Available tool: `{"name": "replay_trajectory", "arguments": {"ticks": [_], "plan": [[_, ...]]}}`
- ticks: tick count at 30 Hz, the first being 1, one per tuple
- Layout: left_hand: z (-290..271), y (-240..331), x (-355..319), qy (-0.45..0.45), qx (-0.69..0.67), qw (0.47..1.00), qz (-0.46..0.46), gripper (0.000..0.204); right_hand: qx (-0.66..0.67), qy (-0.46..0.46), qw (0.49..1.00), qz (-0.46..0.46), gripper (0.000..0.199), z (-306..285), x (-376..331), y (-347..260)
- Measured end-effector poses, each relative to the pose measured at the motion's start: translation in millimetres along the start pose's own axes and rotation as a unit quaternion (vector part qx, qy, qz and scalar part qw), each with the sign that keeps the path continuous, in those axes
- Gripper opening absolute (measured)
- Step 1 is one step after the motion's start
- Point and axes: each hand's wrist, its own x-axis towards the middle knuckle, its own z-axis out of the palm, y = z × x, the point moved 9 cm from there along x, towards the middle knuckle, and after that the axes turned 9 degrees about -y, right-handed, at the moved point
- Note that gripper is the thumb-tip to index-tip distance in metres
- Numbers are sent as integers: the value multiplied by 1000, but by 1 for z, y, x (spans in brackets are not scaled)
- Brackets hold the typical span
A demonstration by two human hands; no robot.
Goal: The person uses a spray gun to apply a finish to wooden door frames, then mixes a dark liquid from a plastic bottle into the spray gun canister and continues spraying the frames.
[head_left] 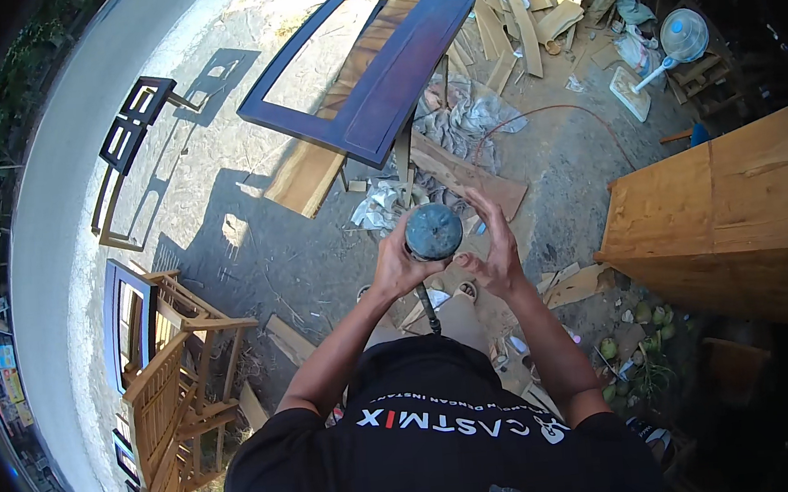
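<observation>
In front of my body is a round cup with a dark, paint-stained blue-green lid (434,230), seen from above. It looks like the top of a paint spray gun; the gun's body is mostly hidden beneath. My left hand (398,266) is wrapped around the cup's left and near side. A dark hose (430,310) hangs below it toward my legs. Close to the cup's right side, my right hand (498,254) is curved with its fingers apart and holds nothing. Beyond stands a dark-stained wooden door-like panel (372,107), raised on supports, with a large opening in it.
A wooden cabinet (710,218) stands at right, beneath a fan (683,36). Wooden chairs (181,386) and a dark frame (129,325) are at left. Boards (477,178), plastic sheeting (468,127) and a thin reddish hose (579,106) lie on the ground. Coconuts (648,315) lie near the cabinet.
</observation>
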Motion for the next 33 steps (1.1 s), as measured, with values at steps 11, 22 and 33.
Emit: {"name": "replay_trajectory", "arguments": {"ticks": [11, 22, 33], "plan": [[-133, 9, -101, 400, 11, 913, -82, 77, 83, -353, 930, 56, 60, 199, -4, 14], [-220, -42, -220, 549, 57, 827, -106, 50, 52, -363, 930, 34, 44, 321, 55, -11], [-139, -182, -183, 273, -345, 895, -76, 29, 8, -433, 900, 41, 56, 398, 103, -6]]}}
